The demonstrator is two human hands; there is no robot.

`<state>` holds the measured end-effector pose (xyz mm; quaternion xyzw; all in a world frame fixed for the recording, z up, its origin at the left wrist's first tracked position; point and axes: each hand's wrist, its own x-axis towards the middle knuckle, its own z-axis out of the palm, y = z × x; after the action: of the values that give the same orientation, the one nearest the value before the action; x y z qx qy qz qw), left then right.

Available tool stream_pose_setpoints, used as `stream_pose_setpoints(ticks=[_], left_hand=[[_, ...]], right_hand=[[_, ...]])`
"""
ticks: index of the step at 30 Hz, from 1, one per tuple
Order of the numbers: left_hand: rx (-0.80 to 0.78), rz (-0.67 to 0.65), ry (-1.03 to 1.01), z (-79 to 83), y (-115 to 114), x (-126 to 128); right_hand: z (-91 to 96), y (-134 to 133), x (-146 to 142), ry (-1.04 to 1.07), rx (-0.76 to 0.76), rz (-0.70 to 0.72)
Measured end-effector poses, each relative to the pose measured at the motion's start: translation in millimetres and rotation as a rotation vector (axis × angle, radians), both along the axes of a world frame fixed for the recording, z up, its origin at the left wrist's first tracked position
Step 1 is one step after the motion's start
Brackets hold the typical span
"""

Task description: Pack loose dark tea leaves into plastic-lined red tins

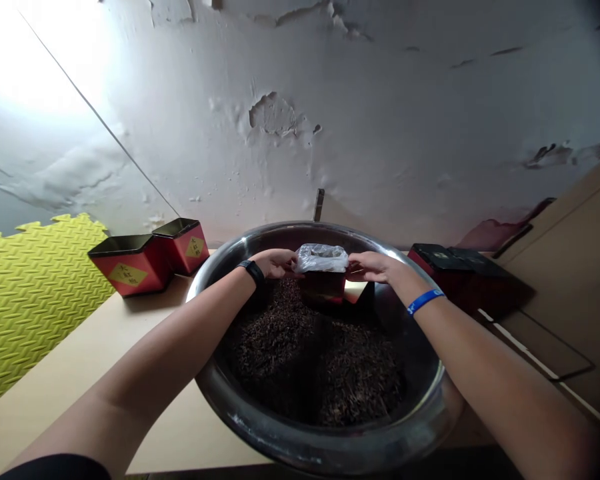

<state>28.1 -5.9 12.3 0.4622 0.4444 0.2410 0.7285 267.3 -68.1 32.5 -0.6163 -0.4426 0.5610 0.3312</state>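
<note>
A red tin (pixel 323 287) lined with a clear plastic bag (pixel 321 257) stands in the far part of a big steel basin (pixel 330 440) filled with dark loose tea leaves (pixel 320 363). My left hand (pixel 276 263) grips the bag's rim on the left side of the tin, fingers closed. On the opposite side my right hand (pixel 375 267) pinches that rim. A black band circles my left wrist and a blue band my right wrist.
Two red tins with black lids (pixel 147 264) stand on the pale table (pixel 80 380) at the left. Dark lidded boxes (pixel 460 273) lie at the right. Yellow foam matting (pixel 30 293) covers the far left. A peeling white wall rises behind.
</note>
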Motion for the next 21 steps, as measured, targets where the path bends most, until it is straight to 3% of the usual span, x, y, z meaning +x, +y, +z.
stream_pose_setpoints(ticks=[5, 11, 16, 21], left_hand=[[-0.061, -0.032, -0.086, 9.3, -10, -3], [-0.026, -0.003, -0.077, 2.6, -11, -2], [0.147, 0.005, -0.033, 5.4, -16, -1], [0.075, -0.065, -0.030, 5.9, -16, -4]], right_hand=[[2.5, 1, 12, 0.136, -0.035, 0.197], [5.9, -6, 4, 0.019, 0.019, 0.170], [2.4, -6, -4, -0.214, 0.003, 0.095], [-2.9, -4, -8, -0.310, 0.027, 0.090]])
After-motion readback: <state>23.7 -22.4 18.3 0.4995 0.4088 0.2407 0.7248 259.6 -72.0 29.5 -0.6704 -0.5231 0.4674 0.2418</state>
